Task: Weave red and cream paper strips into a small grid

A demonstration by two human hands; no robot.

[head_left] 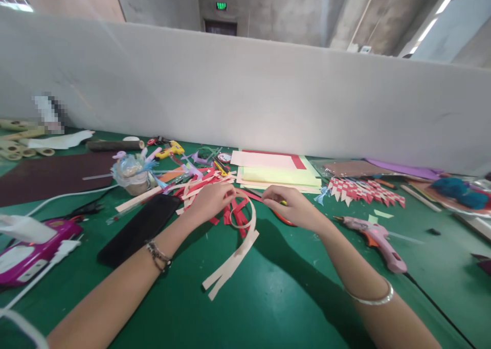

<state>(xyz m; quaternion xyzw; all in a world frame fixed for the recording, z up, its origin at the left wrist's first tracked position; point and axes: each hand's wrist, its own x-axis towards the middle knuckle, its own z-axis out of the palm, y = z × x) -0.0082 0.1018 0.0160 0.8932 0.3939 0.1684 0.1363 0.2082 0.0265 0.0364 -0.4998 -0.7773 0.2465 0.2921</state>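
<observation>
The left hand [213, 201] was above the middle of the green desk [284, 298], its grip pressed together at the thumb and fingertips, pinching a pale paper strip [251, 221]. The strip curled in a loop to the right of those fingers, and its lower part ran toward the near edge of the desk, where two tails spread apart. The right hand [289, 205] was level with the left and a little apart from it, fingers bent and their tips close together; whether its grip had hold of anything, I could not tell. A red-orange handle [284, 219] showed just below its palm.

Behind and below the left hand was a heap of red and pale strips [192, 188]. Past the right hand, toward the far edge by the white partition [268, 98], were stacked sheets of pink and yellow paper [276, 174]. A black case or pouch [138, 231] was beside the left forearm, with a purple power strip [40, 252] nearer the left edge. To the right of the right forearm was a pink glue gun [374, 236], and beyond it, toward the far right corner, were red-and-white woven paper pieces [364, 191]. A yellow glue gun [171, 149] rested near the far edge, left of centre.
</observation>
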